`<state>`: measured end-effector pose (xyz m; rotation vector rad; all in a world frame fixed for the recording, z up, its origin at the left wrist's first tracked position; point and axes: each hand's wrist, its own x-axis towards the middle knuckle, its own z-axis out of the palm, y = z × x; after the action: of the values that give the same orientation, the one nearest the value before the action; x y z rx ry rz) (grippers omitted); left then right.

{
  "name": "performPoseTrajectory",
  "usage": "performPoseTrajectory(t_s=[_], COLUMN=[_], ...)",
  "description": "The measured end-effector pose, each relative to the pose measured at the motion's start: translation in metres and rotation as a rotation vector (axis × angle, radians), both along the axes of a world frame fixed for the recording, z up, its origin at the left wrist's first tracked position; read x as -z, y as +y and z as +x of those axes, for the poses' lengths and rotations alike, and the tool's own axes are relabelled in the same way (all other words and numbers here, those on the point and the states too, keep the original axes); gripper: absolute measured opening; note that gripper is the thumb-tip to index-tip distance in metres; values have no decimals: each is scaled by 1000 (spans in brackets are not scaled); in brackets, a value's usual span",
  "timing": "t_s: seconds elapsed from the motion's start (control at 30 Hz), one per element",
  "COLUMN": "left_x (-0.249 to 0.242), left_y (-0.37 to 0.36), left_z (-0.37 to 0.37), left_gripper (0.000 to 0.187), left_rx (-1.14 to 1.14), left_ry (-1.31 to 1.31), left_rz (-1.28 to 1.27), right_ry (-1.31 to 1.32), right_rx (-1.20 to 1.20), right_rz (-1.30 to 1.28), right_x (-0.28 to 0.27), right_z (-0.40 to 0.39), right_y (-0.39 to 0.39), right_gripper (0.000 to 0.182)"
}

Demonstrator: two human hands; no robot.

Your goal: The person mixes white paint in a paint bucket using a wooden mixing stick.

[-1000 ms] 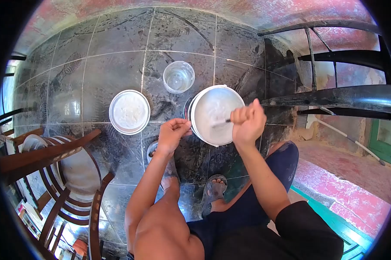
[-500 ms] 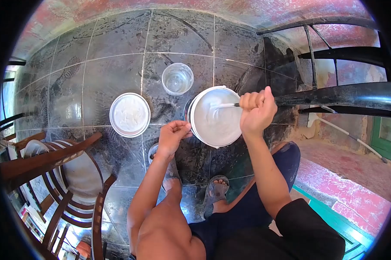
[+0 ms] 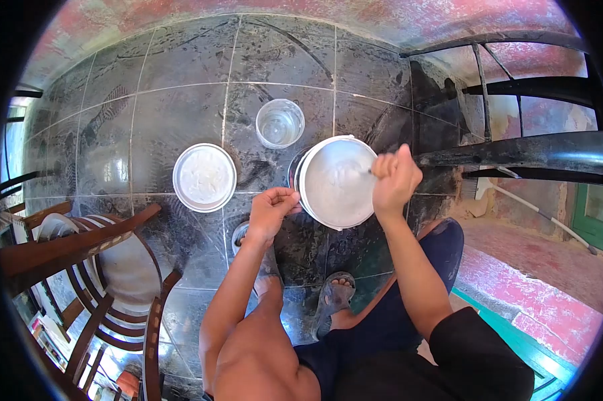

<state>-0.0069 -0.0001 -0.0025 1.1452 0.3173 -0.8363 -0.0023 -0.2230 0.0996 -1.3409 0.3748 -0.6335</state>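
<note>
A bucket of white paint (image 3: 304,175) stands on the floor before me, its surface swirled. My left hand (image 3: 273,208) pinches the bucket's near-left rim between thumb and fingers. Over the right rim, my right hand (image 3: 396,182) is closed in a fist with the thumb up, round a thin stirring stick (image 3: 369,172). Only a short dark piece of the stick shows clearly; its lower end is blurred in the paint. Left of the bucket lies a round white lid (image 3: 204,148) smeared with paint. Behind the bucket is a clear tub (image 3: 280,124) of water.
Dark, scuffed floor tiles (image 3: 181,110) surround these things. Wooden chairs (image 3: 81,247) are at the left. A black metal frame (image 3: 515,148) reaches in from the right, close to my right hand. A pink wall (image 3: 181,17) runs along the back.
My right hand has moved slightly down, turning the stirring stick in the paint; the swirl looks different. My left hand stays at the rim. The whole view has shifted a little.
</note>
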Motion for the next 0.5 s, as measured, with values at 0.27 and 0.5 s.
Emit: performPoseTrajectory(t_s=[0.27,0.5], left_x=[-1,3], left_y=[-1,0], left_z=[0,0], left_gripper=[17,17], left_rx=[-24,-21], left_ry=[18,10], left_rz=[-34,-50], right_ry=[-87,62], right_rx=[-116,-89], right_rz=[304,56], right_x=[-6,7], right_z=[22,-25], right_y=[30,1], right_gripper=[49,49])
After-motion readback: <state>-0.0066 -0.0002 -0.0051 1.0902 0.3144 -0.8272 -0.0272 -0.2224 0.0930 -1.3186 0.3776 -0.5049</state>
